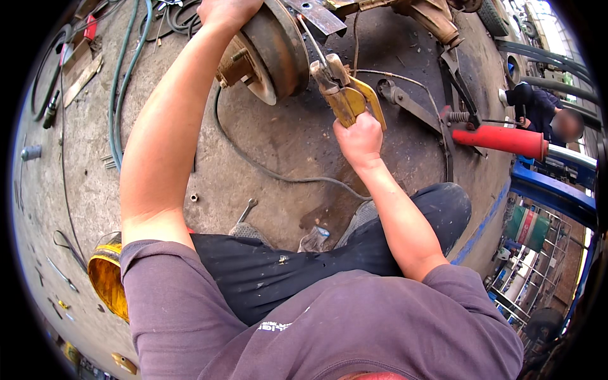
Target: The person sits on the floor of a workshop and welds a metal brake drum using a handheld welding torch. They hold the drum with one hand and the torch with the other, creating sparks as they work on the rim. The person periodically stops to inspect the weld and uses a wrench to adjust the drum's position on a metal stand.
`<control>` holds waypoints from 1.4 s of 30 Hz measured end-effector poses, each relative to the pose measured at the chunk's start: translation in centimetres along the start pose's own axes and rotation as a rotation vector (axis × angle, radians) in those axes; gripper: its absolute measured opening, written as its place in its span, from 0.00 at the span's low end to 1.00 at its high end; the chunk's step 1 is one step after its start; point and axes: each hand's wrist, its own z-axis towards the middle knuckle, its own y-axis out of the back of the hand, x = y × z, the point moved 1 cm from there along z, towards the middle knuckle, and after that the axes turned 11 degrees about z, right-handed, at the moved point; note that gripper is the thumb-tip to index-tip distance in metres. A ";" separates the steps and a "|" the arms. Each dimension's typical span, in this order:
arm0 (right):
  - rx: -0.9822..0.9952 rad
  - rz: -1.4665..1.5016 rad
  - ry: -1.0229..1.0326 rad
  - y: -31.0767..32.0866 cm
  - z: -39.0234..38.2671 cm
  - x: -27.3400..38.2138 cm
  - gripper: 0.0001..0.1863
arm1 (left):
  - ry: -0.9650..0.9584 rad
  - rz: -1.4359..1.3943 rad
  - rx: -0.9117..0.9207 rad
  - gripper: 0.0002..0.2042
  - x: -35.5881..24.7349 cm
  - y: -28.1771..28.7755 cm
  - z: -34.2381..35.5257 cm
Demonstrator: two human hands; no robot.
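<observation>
Right hand fingers grip yellow holder, its rod touching drum at top centre. Left hand closed on drum rim. Weld appears under way; no finished seam visible.

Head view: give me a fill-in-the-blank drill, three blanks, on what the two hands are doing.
The right hand grips a yellow-handled electrode holder whose thin rod points toward the round, rusty ____.
The left hand rests on that part's ____ edge.
A small steel wrench lies on the concrete ____ below.

Missing words: brake drum; upper; floor
</observation>
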 end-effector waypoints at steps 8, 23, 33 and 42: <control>0.038 -0.062 -0.050 0.1 0.1 0.3 0.17 | 0.045 0.008 0.011 0.20 0.3 -0.6 0.4; 0.061 -0.103 -0.111 0.2 0.2 0.5 0.16 | 0.012 -0.006 0.002 0.20 0.5 -1.0 0.7; 0.058 -0.073 -0.099 0.0 0.5 0.7 0.16 | 0.028 -0.020 -0.004 0.20 0.9 -1.0 0.6; -0.017 0.026 0.028 -0.1 0.1 0.1 0.16 | 0.039 -0.041 0.009 0.20 0.5 -0.4 0.2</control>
